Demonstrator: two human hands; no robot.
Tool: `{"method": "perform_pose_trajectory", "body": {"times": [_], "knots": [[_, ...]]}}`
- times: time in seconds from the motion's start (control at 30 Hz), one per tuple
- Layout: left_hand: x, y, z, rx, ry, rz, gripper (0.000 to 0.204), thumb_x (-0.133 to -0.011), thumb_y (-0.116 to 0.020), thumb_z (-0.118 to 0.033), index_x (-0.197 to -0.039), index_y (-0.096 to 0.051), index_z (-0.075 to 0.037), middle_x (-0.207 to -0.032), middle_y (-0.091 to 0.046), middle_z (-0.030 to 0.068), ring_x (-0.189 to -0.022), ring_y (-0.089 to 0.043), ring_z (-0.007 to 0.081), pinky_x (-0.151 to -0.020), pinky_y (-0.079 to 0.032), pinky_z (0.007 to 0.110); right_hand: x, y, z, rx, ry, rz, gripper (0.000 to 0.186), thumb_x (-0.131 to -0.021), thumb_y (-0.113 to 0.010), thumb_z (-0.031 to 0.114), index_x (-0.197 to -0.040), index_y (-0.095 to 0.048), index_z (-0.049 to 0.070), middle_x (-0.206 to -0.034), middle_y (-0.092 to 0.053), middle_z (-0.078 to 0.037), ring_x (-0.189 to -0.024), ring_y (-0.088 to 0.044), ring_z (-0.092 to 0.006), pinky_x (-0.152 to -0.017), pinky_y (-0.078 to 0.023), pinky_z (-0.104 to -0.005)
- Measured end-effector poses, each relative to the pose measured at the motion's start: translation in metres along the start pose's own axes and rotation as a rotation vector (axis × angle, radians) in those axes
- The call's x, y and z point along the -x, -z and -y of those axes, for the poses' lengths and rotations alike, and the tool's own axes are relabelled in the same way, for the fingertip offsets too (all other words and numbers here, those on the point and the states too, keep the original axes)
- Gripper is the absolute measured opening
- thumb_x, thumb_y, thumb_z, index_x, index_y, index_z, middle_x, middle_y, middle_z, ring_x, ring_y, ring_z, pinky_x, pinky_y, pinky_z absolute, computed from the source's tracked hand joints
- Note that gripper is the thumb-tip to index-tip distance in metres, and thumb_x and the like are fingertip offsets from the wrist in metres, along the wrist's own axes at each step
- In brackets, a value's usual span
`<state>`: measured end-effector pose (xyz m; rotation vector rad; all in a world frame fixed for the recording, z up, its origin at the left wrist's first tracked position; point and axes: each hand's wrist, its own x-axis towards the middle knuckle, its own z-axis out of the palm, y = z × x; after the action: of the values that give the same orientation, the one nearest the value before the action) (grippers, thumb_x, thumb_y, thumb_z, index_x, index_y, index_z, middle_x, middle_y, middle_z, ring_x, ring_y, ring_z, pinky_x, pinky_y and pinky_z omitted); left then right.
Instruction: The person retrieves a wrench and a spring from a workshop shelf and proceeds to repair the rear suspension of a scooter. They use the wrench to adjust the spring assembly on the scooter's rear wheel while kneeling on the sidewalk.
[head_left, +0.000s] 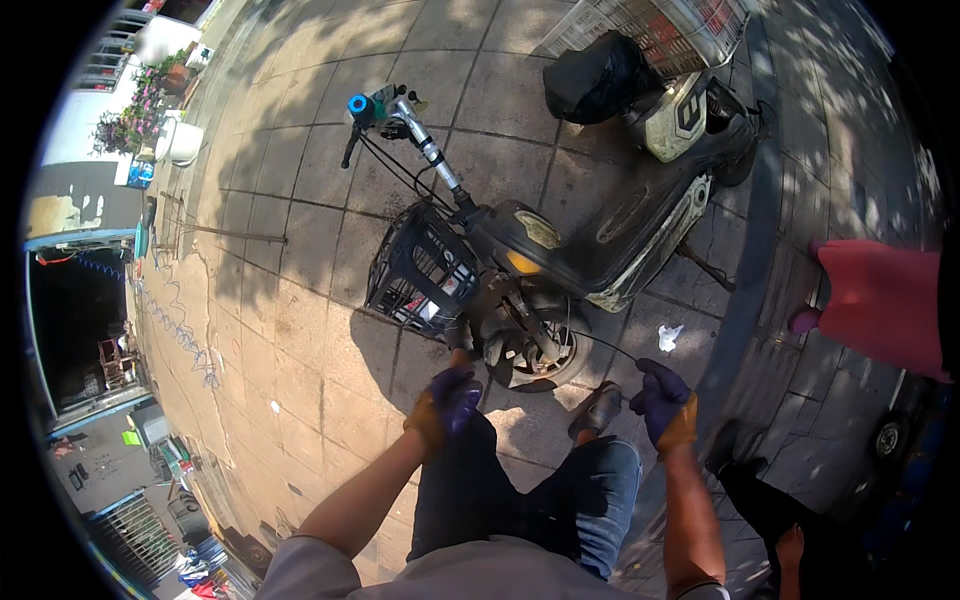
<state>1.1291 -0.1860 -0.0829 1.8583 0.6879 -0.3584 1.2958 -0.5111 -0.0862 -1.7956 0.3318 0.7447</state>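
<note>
An electric scooter (560,235) stands in front of me, its front wheel (550,350) nearest to me. From beside that wheel a thin black cable (603,342) curves out to the right. My right hand (663,400), in a purple and yellow glove, is closed on the cable's end with its fingers pinched. My left hand (443,405), gloved alike, is closed just below the scooter's black front basket (420,275), left of the wheel. What it holds, if anything, is hidden. The handlebar stem (430,150) leans up to the left, above the basket.
A crate (690,30) and a black bag (595,80) sit at the scooter's rear. White crumpled paper (669,337) lies on the paving. At right are a person's red garment (880,305) and another person's dark trouser leg (765,500). Flowers (135,125) and a doorway (85,330) are at left.
</note>
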Motion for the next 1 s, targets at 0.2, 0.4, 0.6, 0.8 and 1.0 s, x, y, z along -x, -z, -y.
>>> {"method": "perform_pose_trajectory", "body": {"times": [0.2, 0.4, 0.6, 0.8, 1.0], "knots": [[-0.107, 0.046, 0.01, 0.101, -0.058, 0.049, 0.04, -0.095, -0.066, -0.019, -0.131, -0.058, -0.002, -0.117, -0.069, 0.0172, -0.108, -0.067, 0.0272, -0.092, -0.053, 0.034, -0.058, -0.084, 0.068, 0.253, -0.013, -0.101, 0.027, -0.102, -0.056, 0.019, -0.123, -0.07, 0.008, -0.069, -0.066, -0.005, -0.06, -0.059, -0.0087, -0.059, -0.049, -0.0275], [-0.17, 0.153, 0.0, 0.123, 0.003, 0.067, 0.041, -0.097, -0.063, -0.014, -0.135, -0.055, 0.0, -0.12, -0.067, 0.0152, -0.107, -0.066, 0.021, -0.091, -0.053, 0.033, -0.165, -0.189, 0.12, 0.816, 0.254, -0.059, 0.035, -0.092, -0.061, 0.023, -0.125, -0.068, 0.016, -0.096, -0.073, -0.019, -0.091, -0.07, -0.0374, -0.082, -0.055, -0.0426], [-0.213, 0.114, 0.03, 0.215, 0.041, -0.228, 0.053, -0.097, -0.065, -0.016, -0.143, -0.046, -0.002, -0.131, -0.061, 0.0145, -0.116, -0.062, 0.0205, -0.096, -0.051, 0.034, -0.287, -0.282, 0.166, 1.285, 0.565, 0.234, 0.033, -0.092, -0.061, 0.025, -0.125, -0.066, 0.023, -0.098, -0.073, -0.015, -0.091, -0.07, -0.0366, -0.079, -0.054, -0.0463], [-0.291, 0.041, 0.053, 0.328, 0.109, -0.48, 0.057, -0.097, -0.061, -0.009, -0.149, -0.037, -0.003, -0.133, -0.058, 0.0145, -0.118, -0.059, 0.0211, -0.096, -0.051, 0.034, -0.337, -0.332, 0.156, 1.556, 0.768, 0.404, 0.042, -0.091, -0.058, 0.022, -0.133, -0.06, 0.022, -0.092, -0.073, -0.013, -0.087, -0.071, -0.0337, -0.074, -0.054, -0.0446], [-0.364, 0.038, 0.073, 0.746, 0.362, -0.509, 0.063, -0.095, -0.06, -0.005, -0.151, -0.033, -0.004, -0.131, -0.059, 0.0169, -0.112, -0.061, 0.0237, -0.09, -0.053, 0.037, -0.327, -0.369, 0.178, 1.553, 0.765, 0.525, 0.027, -0.085, -0.059, 0.015, -0.107, -0.074, 0.01, -0.093, -0.074, -0.014, -0.089, -0.072, -0.0328, -0.077, -0.055, -0.043]]}}
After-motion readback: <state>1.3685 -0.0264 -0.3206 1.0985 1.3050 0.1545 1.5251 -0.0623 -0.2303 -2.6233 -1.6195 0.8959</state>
